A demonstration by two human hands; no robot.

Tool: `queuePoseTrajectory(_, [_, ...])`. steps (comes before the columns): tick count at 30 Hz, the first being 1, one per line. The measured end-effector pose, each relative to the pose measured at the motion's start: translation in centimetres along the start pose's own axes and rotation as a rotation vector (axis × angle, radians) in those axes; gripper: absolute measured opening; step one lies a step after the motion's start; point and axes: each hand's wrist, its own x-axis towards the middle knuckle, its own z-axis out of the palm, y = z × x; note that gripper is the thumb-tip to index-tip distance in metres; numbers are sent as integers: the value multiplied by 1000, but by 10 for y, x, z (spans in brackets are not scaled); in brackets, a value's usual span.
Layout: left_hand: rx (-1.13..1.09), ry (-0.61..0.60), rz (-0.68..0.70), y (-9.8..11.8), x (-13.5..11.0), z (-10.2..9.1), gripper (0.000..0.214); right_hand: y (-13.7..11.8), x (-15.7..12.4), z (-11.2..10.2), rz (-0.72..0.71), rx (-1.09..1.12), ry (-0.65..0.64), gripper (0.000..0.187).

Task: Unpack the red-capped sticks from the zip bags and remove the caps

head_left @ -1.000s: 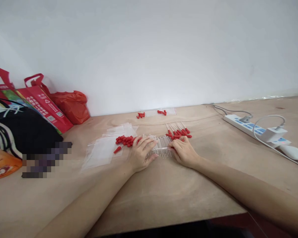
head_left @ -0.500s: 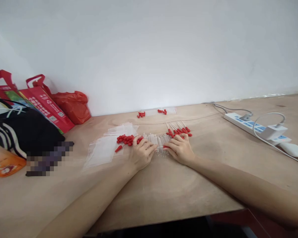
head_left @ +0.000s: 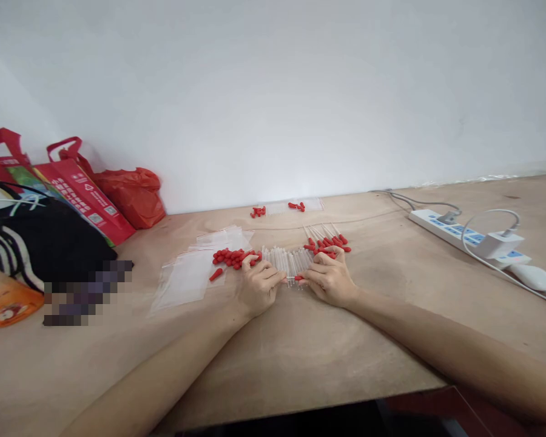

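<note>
Between the thumb and fingers of my left hand (head_left: 260, 285) is a thin clear dropper tube (head_left: 291, 278), lying crosswise. My right hand (head_left: 331, 280) pinches a red rubber bulb (head_left: 299, 277) at the tube's right end; whether the tube sits inside it I cannot tell. Behind both hands lies a row of loose clear tubes (head_left: 286, 258). A heap of red bulbs (head_left: 232, 258) is just beyond my left hand, with one bulb (head_left: 216, 275) apart from it. Past my right hand lie several droppers (head_left: 335, 238), tubes with red bulbs on.
Clear zip bags (head_left: 182, 282) are spread at the left. Near the wall lies another bag (head_left: 276, 208) with red bulbs (head_left: 257, 212) beside it. A power strip (head_left: 459, 230) with cables stands right. Red shopping bags (head_left: 84, 194) and a black bag (head_left: 59, 243) fill the far left.
Both hands have come slightly down toward me, with the fingertips closer together. The red bulb and the tube between them now show more plainly.
</note>
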Motion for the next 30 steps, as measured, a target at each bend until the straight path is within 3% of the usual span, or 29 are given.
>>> queuePoseTrajectory(9, [19, -26, -54, -5, -2, -4, 19, 4, -4, -3, 84, 23, -1, 22])
queuePoseTrajectory(13, [21, 23, -187, -17, -9, -6, 21, 18, -8, 1, 243, 82, 93, 18])
queuePoseTrajectory(17, [-62, 52, -306, -27, -11, 1, 25, 23, 1, 15, 270, 278, 65, 25])
queuePoseTrajectory(20, [-28, 106, -376, -40, -11, 5, 31, 19, 14, 23, 360, 308, 26, 24])
queuePoseTrajectory(25, [34, 195, -498, -72, -15, -4, 31, 6, 27, 24, 466, 140, -103, 9])
queuePoseTrajectory(30, [43, 183, -556, -87, -21, -11, 28, 1, 25, 22, 478, -49, -146, 16])
